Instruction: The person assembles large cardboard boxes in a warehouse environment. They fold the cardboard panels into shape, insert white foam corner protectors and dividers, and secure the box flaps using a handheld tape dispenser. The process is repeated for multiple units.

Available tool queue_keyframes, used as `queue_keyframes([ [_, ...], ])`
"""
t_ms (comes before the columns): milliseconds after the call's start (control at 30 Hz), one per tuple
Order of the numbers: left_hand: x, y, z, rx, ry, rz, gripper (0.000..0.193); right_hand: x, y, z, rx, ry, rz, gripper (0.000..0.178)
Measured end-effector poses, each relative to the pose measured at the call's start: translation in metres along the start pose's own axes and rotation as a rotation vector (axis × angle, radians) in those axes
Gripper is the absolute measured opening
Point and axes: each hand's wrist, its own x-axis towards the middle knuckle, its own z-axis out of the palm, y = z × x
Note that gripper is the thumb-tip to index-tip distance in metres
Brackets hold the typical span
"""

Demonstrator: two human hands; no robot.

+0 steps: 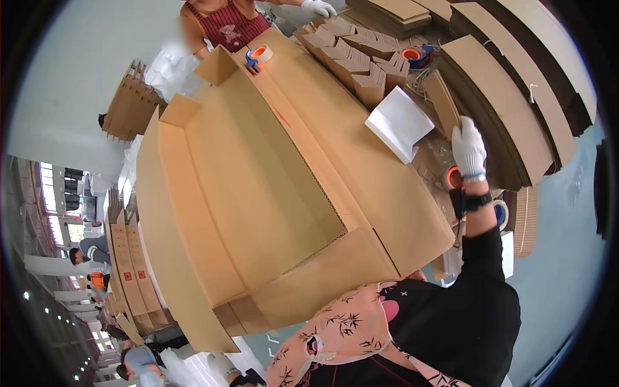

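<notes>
A large brown cardboard box point(358, 255) lies in front of me with its top flaps spread outward, so its inside shows. My right hand point(469, 151), in a white knit glove, reaches out past the box's right side. Its fingers are closed on the near end of a narrow flat cardboard piece point(443, 103). Low in the picture, left of my patterned apron point(342, 322), my left hand point(222, 366) shows in part, also gloved in white. It is near the box's lower corner; its fingers are too unclear to tell what they do.
Folded cardboard inserts point(354, 58) and a white sheet point(400, 122) lie beyond the box. Stacked cardboard sheets point(503, 103) stand at the right. A tape dispenser point(256, 57) rests on a far flap, near a co-worker in a red apron point(225, 26). Tape rolls point(453, 177) lie near my right wrist.
</notes>
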Motion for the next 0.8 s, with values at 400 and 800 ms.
queue_keyframes([
  [400,0.057,0.063,0.054,-0.097,-0.021,0.540,0.065,-0.138,-0.162,0.096,0.895,-0.501,0.016,0.047],
  [800,0.085,0.060,0.048,-0.087,-0.372,0.594,0.078,-0.044,-0.257,-0.057,0.358,-0.279,-0.535,0.037],
])
